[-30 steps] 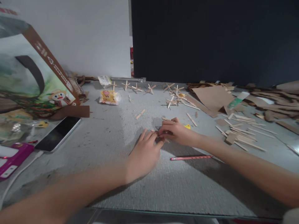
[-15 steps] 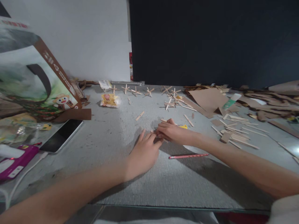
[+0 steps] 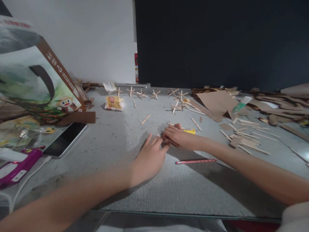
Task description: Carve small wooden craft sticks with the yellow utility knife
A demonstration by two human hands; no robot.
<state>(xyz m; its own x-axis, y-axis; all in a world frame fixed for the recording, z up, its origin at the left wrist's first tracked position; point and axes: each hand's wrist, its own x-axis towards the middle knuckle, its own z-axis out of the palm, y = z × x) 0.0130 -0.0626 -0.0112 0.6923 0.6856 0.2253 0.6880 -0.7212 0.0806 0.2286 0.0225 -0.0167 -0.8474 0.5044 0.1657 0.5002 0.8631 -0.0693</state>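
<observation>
My left hand [image 3: 151, 157] rests on the table, its fingertips meeting those of my right hand [image 3: 180, 138]. Both hands have their fingers bent and pressed together around a small spot; whatever they pinch there is hidden. A wooden craft stick [image 3: 170, 124] pokes out just beyond my right hand. Beside that hand, partly covered by it, lies a yellow object [image 3: 190, 131] whose kind I cannot make out. Nearer to me a red pencil [image 3: 196, 161] lies flat. Another short stick piece [image 3: 145, 119] sits ahead of my left hand.
Star shapes of crossed sticks [image 3: 154, 94] line the back. Loose sticks [image 3: 246, 138], cardboard [image 3: 217, 102] and a glue stick [image 3: 241, 105] lie on the right. A phone [image 3: 65, 139], a purple power strip [image 3: 20, 167], a snack packet [image 3: 114, 103] and a large bag [image 3: 41, 80] occupy the left.
The view has shifted slightly. More of the yellow object shows beside my right hand. Both hands stay together at the same spot.
</observation>
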